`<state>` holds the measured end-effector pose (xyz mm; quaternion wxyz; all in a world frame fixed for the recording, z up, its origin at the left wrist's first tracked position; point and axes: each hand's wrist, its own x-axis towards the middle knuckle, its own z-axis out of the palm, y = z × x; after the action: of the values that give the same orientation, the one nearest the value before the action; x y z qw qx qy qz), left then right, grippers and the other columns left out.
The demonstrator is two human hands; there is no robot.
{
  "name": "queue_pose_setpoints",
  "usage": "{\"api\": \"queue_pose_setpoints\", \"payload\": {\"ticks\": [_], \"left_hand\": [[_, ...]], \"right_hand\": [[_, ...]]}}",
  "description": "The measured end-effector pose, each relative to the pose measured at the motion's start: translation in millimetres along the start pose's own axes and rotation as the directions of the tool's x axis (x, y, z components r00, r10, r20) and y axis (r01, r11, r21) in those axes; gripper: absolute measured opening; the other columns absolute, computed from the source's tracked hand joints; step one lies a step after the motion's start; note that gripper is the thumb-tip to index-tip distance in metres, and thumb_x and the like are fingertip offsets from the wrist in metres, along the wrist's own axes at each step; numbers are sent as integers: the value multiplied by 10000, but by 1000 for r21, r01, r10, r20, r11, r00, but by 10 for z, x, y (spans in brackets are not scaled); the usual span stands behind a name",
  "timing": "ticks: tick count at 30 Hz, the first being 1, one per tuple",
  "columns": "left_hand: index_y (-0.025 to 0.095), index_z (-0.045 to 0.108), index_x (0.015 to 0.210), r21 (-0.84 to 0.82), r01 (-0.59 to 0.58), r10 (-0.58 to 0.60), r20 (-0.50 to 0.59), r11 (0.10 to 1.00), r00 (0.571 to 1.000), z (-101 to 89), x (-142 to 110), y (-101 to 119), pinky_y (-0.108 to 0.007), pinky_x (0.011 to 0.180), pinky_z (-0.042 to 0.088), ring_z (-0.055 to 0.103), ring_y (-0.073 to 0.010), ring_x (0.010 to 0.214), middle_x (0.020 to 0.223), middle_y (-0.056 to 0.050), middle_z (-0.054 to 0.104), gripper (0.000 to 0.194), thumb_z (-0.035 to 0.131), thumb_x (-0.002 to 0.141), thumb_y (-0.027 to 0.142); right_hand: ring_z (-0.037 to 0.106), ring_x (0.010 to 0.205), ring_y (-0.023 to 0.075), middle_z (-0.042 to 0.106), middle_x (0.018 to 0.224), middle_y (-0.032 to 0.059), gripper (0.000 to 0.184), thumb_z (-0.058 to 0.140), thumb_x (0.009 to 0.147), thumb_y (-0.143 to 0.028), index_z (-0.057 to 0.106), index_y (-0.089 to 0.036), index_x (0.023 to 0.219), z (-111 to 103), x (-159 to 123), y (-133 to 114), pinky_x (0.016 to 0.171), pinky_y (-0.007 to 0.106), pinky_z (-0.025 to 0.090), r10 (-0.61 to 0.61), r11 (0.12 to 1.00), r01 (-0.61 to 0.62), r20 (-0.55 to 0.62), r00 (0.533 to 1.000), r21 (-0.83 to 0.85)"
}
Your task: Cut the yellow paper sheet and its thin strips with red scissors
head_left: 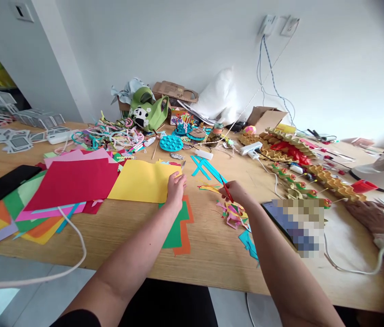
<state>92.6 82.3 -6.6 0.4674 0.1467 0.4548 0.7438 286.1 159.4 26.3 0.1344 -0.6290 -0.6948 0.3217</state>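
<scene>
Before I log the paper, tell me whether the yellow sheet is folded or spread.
Spread: the yellow sheet shows one broad face, no visible fold, left hand at its edge.

- Worktop (127, 240): flat, wood-grained surface; carries all items below.
- Left side: loose stack of coloured paper (71, 181), sheets overlapping at varied angles.
- Centre, near edge: green paper piece (174, 230) overlapping orange paper piece (185, 238).
- Centre: blue paper strips (214, 171), crossing; multicoloured paper scraps (232, 218) nearer the front edge.
- Right of scraps: flat device (278, 222), surface partly pixelated.
- Rear: turquoise round tray (170, 143); left of it, tangled multicoloured heap (110, 135).
</scene>
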Motion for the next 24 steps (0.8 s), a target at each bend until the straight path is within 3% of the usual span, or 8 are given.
{"api": "queue_pose_setpoints", "payload": {"ticks": [3, 6, 8, 11, 15, 18, 20, 24], "left_hand": [[204, 507, 984, 3, -54, 54, -41, 999, 998, -5, 6, 50, -294, 781, 479, 572, -194, 1023, 1062, -94, 584, 305, 638, 710, 235], [204, 498, 987, -13, -100, 98, -84, 995, 992, -5, 14, 154, -290, 776, 482, 585, -172, 968, 1058, -84, 572, 261, 585, 744, 240], [202, 489, 998, -27, -118, 114, -104, 993, 988, 5, 16, 243, -291, 778, 484, 593, -157, 930, 1059, -83, 570, 238, 543, 770, 246], [194, 504, 978, -51, -141, 136, -94, 989, 986, 14, 18, 392, -295, 780, 482, 605, -146, 880, 1028, -84, 589, 216, 534, 768, 238], [167, 574, 864, 56, -201, 199, 36, 978, 979, -112, 36, 574, -312, 802, 463, 618, -163, 869, 952, -85, 642, 172, 600, 701, 216], [172, 611, 859, 248, -260, 236, 124, 933, 964, -340, 54, 635, -338, 852, 448, 619, -181, 911, 945, -86, 666, 170, 611, 695, 214], [182, 632, 849, 362, -295, 254, 158, 884, 954, -506, 61, 616, -346, 887, 435, 616, -187, 935, 927, -82, 675, 166, 616, 684, 178], [190, 653, 786, 448, -283, 222, 184, 848, 958, -735, 79, 455, -385, 920, 419, 621, -204, 923, 918, -81, 680, 216, 666, 601, 81]], "right_hand": [[637, 668, 274, 663, 640, 158, 167, 705, 612, -224, 586, -131, 541, -132, 66, -21, 579, 322, 425, -24, 984, 2, -123, 992, -177], [603, 908, 353, 659, 911, 251, 215, 636, 722, -297, 634, -95, 795, -203, 35, -41, 716, 396, 406, -72, 951, -12, -260, 963, -308], [599, 924, 347, 654, 953, 247, 304, 556, 793, -352, 619, -86, 927, -192, -28, -64, 736, 398, 400, -186, 884, -17, -384, 904, -467], [619, 834, 304, 674, 864, 197, 334, 526, 807, -408, 620, -105, 912, -92, -146, -142, 668, 343, 406, -219, 908, 28, -417, 882, -418], [616, 690, 224, 676, 730, 90, 275, 572, 749, -414, 633, -154, 814, 149, -241, -315, 579, 278, 397, -235, 970, 195, -356, 904, -146], [588, 567, 183, 649, 614, 48, 299, 570, 738, -458, 634, -166, 743, 374, -207, -465, 514, 258, 384, -230, 971, 239, -176, 957, 29], [592, 548, 172, 662, 627, 65, 288, 556, 762, -429, 636, -157, 712, 532, -134, -571, 497, 249, 384, -214, 974, 218, -72, 974, 63], [619, 607, 208, 670, 648, 119, 245, 620, 724, -373, 607, -147, 628, 818, 44, -770, 510, 259, 378, -168, 986, 168, -65, 984, 1]]}}
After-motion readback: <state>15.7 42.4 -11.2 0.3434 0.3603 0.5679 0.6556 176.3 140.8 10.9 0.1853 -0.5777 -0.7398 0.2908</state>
